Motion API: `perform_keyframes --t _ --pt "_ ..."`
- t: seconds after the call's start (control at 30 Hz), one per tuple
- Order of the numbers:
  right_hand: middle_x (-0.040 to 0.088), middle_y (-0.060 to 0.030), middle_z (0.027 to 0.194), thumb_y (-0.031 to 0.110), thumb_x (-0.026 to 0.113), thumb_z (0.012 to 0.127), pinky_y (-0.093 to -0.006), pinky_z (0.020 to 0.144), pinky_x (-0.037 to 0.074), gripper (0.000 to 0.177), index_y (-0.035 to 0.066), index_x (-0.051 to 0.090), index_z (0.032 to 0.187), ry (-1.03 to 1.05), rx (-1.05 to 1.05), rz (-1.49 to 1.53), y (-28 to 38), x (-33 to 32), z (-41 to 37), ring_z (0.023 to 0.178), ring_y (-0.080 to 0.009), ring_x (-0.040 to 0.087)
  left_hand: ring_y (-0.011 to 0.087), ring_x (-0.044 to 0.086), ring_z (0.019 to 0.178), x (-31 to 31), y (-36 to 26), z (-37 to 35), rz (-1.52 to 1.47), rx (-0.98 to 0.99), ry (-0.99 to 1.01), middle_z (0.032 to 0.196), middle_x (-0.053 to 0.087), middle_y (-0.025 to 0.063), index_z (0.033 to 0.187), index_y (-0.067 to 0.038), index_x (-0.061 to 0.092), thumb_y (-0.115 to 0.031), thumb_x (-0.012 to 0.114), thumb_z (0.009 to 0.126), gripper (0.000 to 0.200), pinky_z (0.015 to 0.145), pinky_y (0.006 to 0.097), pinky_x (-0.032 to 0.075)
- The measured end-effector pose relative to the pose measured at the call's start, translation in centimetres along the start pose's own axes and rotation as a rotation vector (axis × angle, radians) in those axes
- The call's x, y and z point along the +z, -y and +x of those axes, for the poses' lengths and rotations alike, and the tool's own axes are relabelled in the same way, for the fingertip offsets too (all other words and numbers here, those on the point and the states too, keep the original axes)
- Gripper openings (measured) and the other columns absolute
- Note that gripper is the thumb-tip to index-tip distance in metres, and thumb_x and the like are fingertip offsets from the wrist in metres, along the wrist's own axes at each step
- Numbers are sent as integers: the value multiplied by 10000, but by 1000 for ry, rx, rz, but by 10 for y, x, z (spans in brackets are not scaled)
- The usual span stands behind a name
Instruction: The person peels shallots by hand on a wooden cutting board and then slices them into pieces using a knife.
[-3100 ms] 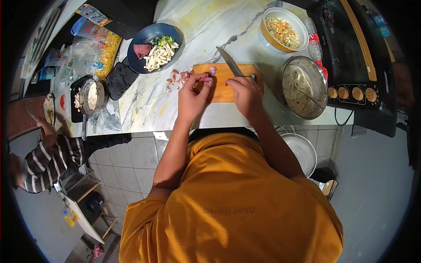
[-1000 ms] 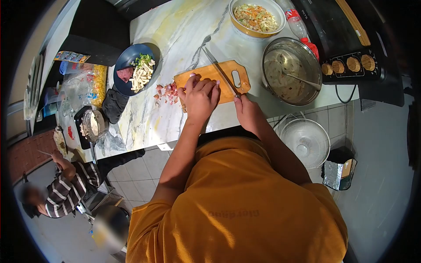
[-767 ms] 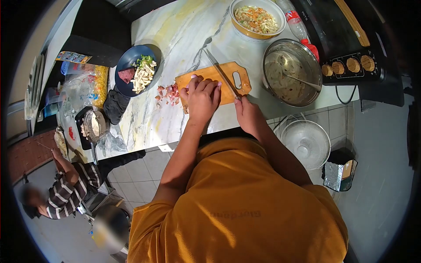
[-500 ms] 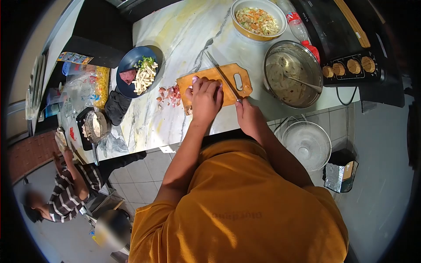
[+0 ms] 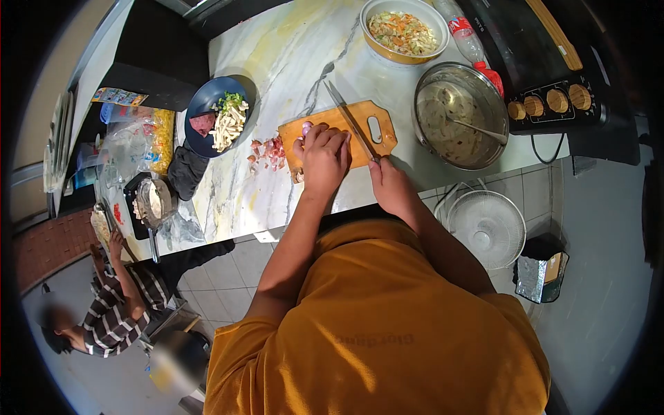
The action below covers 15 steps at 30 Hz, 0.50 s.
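Observation:
The wooden cutting board (image 5: 363, 117) lies at an angle on the marble-patterned counter. My left hand (image 5: 324, 158) rests on it with fingers curled down over a shallot; purple shallots (image 5: 306, 127) peek out past the knuckles. What lies under the fingertips is mostly hidden. In my right hand (image 5: 393, 183), closed round the handle, is a knife (image 5: 351, 121). Its blade slants across the board toward the far left, close beside my left fingertips. Reddish shallot skins (image 5: 268, 152) are scattered left of the board, by a small pale piece (image 5: 298, 176) at its near left corner.
A dark plate (image 5: 200, 142) of chopped food stands left. On the right are a steel pot (image 5: 422, 149) with a spoon, a bowl (image 5: 370, 41) of shredded vegetables, a bottle (image 5: 470, 45) and an oven (image 5: 553, 117). Another person (image 5: 117, 311) works at far left.
Both my hands and the knife stay almost in place, with only a slight shift of the blade. The other person's hands have moved a little to the right.

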State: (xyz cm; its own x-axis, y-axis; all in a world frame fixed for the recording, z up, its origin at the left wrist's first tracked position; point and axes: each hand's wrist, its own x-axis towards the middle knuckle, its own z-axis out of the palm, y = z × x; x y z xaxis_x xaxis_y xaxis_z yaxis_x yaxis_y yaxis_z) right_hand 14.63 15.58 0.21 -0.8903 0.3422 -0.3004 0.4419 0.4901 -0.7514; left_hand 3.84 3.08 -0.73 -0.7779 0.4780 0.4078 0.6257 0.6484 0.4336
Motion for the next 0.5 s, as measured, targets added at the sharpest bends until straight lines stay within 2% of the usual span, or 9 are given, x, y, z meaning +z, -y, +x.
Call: perform_keyframes --t 0.13,0.33,0.5 --pt "634 -294 884 315 410 1006 -555 757 462 370 -26 550 966 52 52 -5 3 -4 1 859 -496 589 201 566 1002 -2 1 1 24 -39 15 894 690 -22 865 -152 742 -177 743 804 66 847 403 284" --pt "636 -277 859 318 417 1006 -556 735 460 371 -26 544 948 3 -5 104 2 -5 -1 838 -494 588 172 559 929 3 7 0 -54 -92 -24 774 676 -33 837 -175 763 -233 768 788 76 833 386 279" --pt "626 -279 799 305 436 1001 -556 704 459 355 -21 539 906 -2 -46 74 6 -6 0 791 -491 588 161 557 894 0 7 0 -64 -147 7 772 687 -27 839 -183 769 -245 766 790 79 827 362 276"
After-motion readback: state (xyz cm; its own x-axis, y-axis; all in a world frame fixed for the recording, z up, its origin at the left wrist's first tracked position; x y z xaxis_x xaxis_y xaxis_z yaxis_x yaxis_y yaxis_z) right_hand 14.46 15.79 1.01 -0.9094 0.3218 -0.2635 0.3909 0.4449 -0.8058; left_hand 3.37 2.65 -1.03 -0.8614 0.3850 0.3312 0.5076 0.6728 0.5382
